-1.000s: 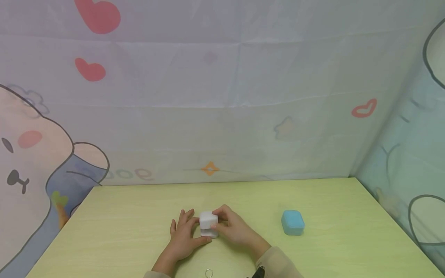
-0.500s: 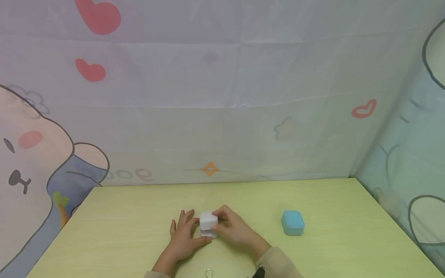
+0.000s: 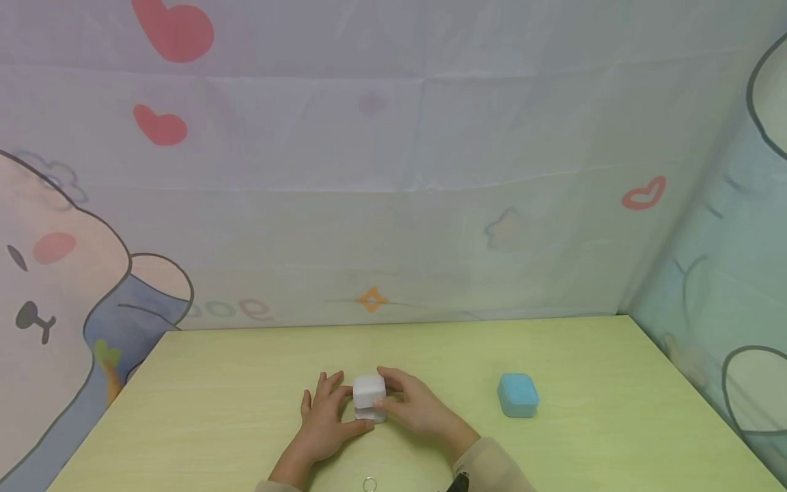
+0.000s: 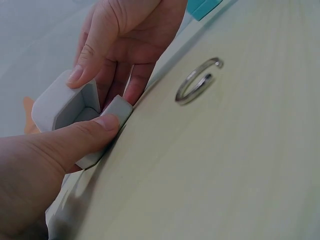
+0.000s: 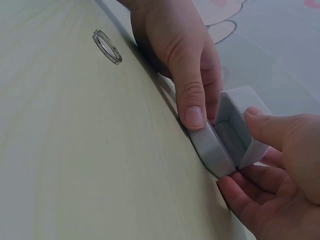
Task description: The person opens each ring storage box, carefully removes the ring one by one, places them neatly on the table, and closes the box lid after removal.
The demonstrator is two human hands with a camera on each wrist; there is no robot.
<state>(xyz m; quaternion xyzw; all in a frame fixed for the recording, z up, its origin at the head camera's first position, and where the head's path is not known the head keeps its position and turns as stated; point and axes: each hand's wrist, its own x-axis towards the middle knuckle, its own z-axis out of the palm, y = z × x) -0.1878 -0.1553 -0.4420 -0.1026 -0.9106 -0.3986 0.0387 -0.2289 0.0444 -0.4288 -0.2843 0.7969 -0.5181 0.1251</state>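
Note:
A small white ring box (image 3: 369, 390) stands on the table with its lid (image 4: 54, 102) raised, showing a grey lining. My left hand (image 3: 324, 425) grips the base (image 5: 214, 151), thumb on its front edge and index finger along the far side, the other fingers spread. From the right, my right hand (image 3: 419, 408) holds the lid, its thumb pressed on the lid's side; its fingers are partly hidden behind the box in the left wrist view. On the table nearer me lies a silver ring (image 4: 197, 82) with a gap in its band.
A closed light-blue box (image 3: 518, 395) with rounded corners sits on the table to the right of my hands. The pale wooden table (image 3: 215, 396) ends at a printed cloth backdrop (image 3: 393, 225) along its far edge.
My right index finger has straightened and shifted slightly at the lid's far corner. The left hand, the white box, the ring and the blue box hold their places.

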